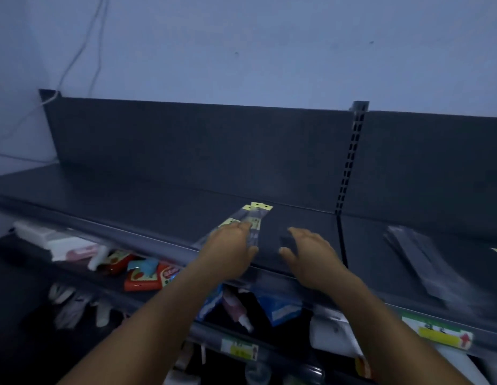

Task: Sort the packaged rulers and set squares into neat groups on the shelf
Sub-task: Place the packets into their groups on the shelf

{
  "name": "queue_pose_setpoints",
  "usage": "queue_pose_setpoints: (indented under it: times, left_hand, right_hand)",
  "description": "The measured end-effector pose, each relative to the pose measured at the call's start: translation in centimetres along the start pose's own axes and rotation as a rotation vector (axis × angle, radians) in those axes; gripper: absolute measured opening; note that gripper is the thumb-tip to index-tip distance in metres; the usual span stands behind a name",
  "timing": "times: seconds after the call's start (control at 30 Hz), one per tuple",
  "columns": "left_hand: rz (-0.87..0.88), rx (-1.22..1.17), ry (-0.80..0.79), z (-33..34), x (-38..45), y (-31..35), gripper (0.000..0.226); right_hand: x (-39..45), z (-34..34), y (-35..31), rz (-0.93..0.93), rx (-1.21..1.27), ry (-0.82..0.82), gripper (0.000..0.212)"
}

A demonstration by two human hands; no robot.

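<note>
While the left hand [233, 247] lies flat on a small bundle of packaged rulers [254, 223] near the middle of the top shelf [147, 195], its fingers look straight and pressed onto the clear sleeves rather than curled round them. At about three o'clock from it, just beside, the right hand [308, 252] hovers or rests over bare shelf, fingers spread and holding nothing. A second group of clear packages [419, 254] lies well apart at three o'clock, past the slotted upright [353, 162]. The likely trouble is slippage: the sleeves are slick and overlap at slightly different angles, so a push from one side could fan them out or nudge the lowest one over the shelf's front lip onto the cluttered lower shelf [142, 273].
</note>
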State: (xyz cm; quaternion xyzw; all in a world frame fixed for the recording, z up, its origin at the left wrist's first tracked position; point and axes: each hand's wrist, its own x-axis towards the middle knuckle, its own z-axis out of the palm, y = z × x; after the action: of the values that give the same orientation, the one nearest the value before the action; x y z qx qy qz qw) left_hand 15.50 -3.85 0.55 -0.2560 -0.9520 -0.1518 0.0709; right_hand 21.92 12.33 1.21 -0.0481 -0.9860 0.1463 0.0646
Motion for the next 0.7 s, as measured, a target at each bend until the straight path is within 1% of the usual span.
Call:
queue_pose_setpoints:
  times: [0.17, 0.3, 0.33, 0.43, 0.5, 0.63, 0.7]
  left_hand:
    - [-0.113, -0.035, -0.051, 0.4, 1.9, -3.5, 0.051]
    - [-0.198, -0.031, -0.106, 1.7, 4.5, -5.5, 0.04]
    - [-0.217, -0.028, -0.129, 2.2, 5.2, -5.9, 0.039]
    - [-0.231, -0.025, -0.152, 3.4, 7.0, -6.2, 0.038]
    - [-0.23, -0.05, -0.144, 3.7, 8.0, -6.1, 0.035]
    - [-0.233, -0.134, -0.109, 3.4, 9.5, -5.2, 0.031]
    - [-0.22, -0.178, -0.101, 3.4, 10.2, -5.1, 0.029]
  right_hand:
    - [4.1, 2.0, -1.0, -0.052, -0.018, -0.039, 0.057]
    - [7.5, 3.6, -0.7, -0.059, -0.037, -0.131, 0.042]
    - [8.3, 4.0, -0.7, -0.054, -0.036, -0.163, 0.042]
    - [10.3, 5.1, -0.6, -0.05, -0.07, -0.25, 0.054]
    - [11.4, 5.5, -0.7, -0.044, -0.095, -0.265, 0.058]
    - [13.1, 5.8, -0.8, -0.054, -0.073, -0.262, 0.053]
    - [13.6, 5.7, -0.8, -0.045, -0.043, -0.252, 0.047]
